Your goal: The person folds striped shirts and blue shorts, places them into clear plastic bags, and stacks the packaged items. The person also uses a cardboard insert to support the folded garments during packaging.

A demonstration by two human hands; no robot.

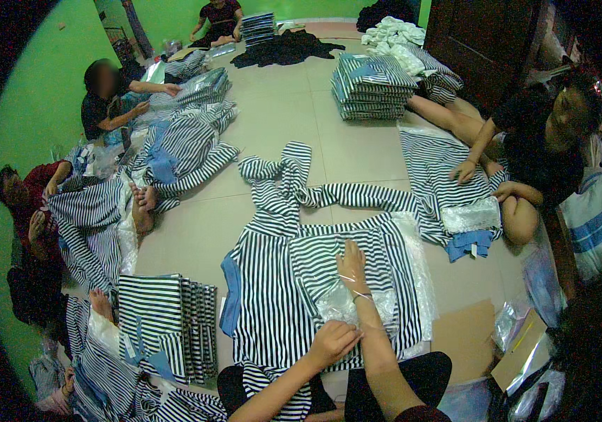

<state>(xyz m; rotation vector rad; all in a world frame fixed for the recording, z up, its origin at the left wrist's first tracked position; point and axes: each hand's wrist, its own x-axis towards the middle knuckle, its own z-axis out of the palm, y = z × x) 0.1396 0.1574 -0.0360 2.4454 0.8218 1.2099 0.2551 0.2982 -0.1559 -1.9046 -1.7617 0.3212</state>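
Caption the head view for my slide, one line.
Right hand over striped cloth, left hand near the right forearm, folded striped stack to the left.

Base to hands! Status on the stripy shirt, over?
Right hand on black-and-white striped cloth shirt. Left hand, fingers curled, beside right forearm. Shirt spread out. Maybe obstructing: shiny clear plastic atop it, under forearm.
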